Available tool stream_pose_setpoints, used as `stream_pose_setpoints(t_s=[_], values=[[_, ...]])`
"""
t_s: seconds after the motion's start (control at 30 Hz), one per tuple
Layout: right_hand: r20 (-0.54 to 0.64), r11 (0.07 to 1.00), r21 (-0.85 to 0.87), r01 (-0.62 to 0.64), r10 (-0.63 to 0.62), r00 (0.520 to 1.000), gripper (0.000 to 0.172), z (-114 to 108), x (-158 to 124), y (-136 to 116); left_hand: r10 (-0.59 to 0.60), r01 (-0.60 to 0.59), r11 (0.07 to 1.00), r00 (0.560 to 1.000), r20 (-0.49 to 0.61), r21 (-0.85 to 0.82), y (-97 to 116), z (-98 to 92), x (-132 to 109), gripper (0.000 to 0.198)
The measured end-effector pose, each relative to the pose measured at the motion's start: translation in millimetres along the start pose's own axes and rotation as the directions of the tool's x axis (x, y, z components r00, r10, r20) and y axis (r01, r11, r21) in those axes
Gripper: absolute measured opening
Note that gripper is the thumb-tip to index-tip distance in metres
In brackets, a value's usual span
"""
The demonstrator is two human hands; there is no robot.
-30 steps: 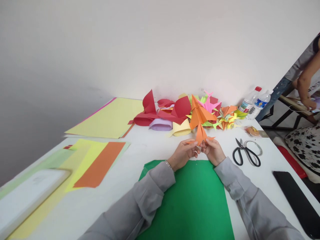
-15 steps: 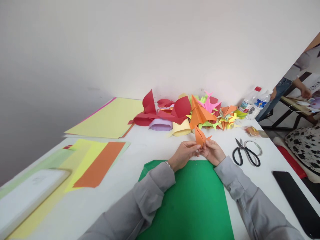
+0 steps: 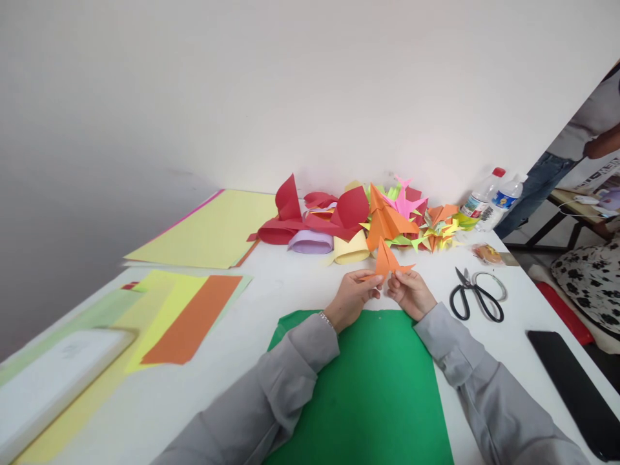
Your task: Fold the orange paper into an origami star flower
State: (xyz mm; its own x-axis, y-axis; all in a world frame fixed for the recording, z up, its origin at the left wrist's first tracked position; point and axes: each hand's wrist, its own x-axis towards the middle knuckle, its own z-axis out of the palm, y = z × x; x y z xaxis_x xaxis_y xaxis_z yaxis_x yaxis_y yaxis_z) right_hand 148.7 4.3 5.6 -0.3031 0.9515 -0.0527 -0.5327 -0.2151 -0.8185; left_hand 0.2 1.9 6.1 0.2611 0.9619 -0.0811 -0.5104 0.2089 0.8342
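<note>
Bridging left hand [image 3: 352, 298] and right hand [image 3: 412, 294] is folded orange paper [image 3: 386, 261]

From the wearer's head we look forward and down, close over the white table [image 3: 256, 323], past left hand [image 3: 351, 299] and right hand [image 3: 413, 296] to the pale wall [image 3: 310, 84].

No word or number is showing clearly enough for reading. The clear plastic bottle with red cap [image 3: 476, 201] and the clear plastic bottle with white cap [image 3: 502, 202] are both wearing colourful printed labels, but the print is appearing too small. At far right, dark letters [image 3: 602, 176] are standing on a white surface [image 3: 584, 179], cut and blurred.
</note>
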Motion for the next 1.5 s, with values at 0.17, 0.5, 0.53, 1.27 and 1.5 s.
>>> stream_pose_setpoints(t_s=[0.17,0.5,0.53,1.27,1.5], values=[[-0.005,1.0,0.007,0.005,-0.005,1.0,0.022,1,-1,2,-0.05,0.048,0.993,0.999,-0.018,-0.103,4,-0.7,0,0.027],[-0.083,0.998,-0.036,0.047,-0.05,0.995,0.023,2,0,6,0.028,-0.03,0.999,0.998,-0.06,-0.035,-2,1.1,1,0.03],[-0.093,0.998,-0.039,0.048,-0.051,0.994,0.023,3,0,7,0.03,-0.032,0.999,0.998,-0.056,-0.029,-3,1.4,1,0.032],[-0.145,0.993,-0.069,0.095,-0.104,0.984,0.026,5,2,11,0.109,-0.108,0.994,0.991,-0.08,0.02,0,4.6,1,0.027],[-0.123,0.989,-0.115,0.095,-0.109,0.986,0.026,5,2,12,0.121,-0.111,0.99,0.985,-0.127,0.084,-3,0.1,3,0.025]])
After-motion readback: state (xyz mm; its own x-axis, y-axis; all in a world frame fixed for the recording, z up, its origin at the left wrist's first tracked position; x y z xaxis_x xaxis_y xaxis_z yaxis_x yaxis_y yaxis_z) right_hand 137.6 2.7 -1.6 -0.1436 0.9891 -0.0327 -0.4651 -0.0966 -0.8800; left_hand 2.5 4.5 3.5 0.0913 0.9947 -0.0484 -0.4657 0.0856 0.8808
